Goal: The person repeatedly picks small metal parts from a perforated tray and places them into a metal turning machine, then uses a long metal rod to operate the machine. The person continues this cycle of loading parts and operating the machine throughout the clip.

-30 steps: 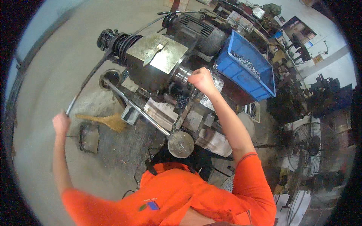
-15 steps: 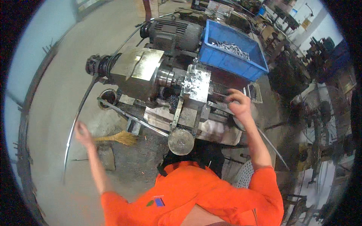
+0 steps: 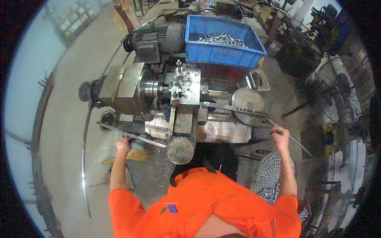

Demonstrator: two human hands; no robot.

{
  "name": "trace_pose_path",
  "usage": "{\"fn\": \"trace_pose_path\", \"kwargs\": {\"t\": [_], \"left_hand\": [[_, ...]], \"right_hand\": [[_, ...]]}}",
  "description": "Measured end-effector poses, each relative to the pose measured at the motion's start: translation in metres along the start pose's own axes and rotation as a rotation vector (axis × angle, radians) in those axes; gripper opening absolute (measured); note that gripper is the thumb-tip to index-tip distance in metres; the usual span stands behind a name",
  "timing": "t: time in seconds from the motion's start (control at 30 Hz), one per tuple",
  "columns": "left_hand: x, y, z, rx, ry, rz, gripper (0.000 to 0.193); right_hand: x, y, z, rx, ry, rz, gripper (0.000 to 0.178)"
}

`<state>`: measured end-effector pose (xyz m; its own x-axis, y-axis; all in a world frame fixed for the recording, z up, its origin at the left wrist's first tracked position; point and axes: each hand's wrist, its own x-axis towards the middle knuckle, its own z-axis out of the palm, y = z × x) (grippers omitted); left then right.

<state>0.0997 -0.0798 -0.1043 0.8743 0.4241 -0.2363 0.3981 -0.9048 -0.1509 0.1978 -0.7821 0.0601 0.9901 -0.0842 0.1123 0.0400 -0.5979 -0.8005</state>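
Observation:
A small lathe stands before me, with a spindle point(image 3: 150, 89) at its left and a chip-strewn tool post point(image 3: 186, 86) in the middle. My right hand point(image 3: 280, 137) is closed around a thin metal rod lever point(image 3: 295, 142) that slants past the large round disc point(image 3: 250, 99). On the left, a thicker metal lever point(image 3: 145, 137) reaches from the front disc point(image 3: 180, 150) toward the floor pot. My left hand point(image 3: 123, 145) is just beneath this lever with curled fingers at its lower edge. Whether those fingers grip it is hidden.
Behind the lathe, a blue crate point(image 3: 226, 55) holds many small shiny metal parts, beside a motor point(image 3: 158, 41). A broom point(image 3: 137, 155) lies on the floor at left, near a long metal bar point(image 3: 84, 174). At right are a perforated metal surface point(image 3: 264, 168) with metal parts and a fan point(image 3: 337, 91).
My left hand has moved right, from the long bar's side to the thick lever. My right hand has come down and nearer, onto the thin rod. The view has shifted, showing the large disc.

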Motion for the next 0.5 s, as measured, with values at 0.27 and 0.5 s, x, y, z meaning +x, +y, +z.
{"fn": "trace_pose_path", "kwargs": {"t": [0.27,0.5], "left_hand": [[-0.02,-0.038,-0.033,-0.929,0.081,-0.203,0.041],[-0.029,0.003,-0.108,-1.515,0.104,-0.397,0.039]], "right_hand": [[0.009,0.16,-0.098,-1.028,0.007,0.241,0.047],[-0.055,0.129,-0.061,-1.019,0.07,0.355,0.025]]}}
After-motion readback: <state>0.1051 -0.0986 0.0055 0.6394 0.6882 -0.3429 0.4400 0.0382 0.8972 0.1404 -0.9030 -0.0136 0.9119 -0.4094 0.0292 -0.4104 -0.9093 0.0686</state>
